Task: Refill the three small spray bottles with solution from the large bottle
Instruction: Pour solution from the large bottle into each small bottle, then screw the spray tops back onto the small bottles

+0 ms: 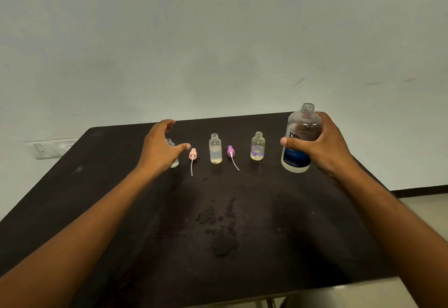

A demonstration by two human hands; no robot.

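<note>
Right hand [322, 147] clamped round uncapped large bottle [300, 138], right of centre. Left hand [161, 149] spread, fingers apart, hiding most of leftmost small bottle [174, 159]; contact unclear.

Dark brown table [121, 210], pink sprayer [193, 154], purple sprayer [230, 150], clear large bottle [300, 138] (blue-and-white label), pale wall [218, 29]

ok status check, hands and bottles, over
Right hand grips uncapped large bottle. Left hand open, reaching for leftmost small bottle. Pink sprayer lies beside it.
</note>
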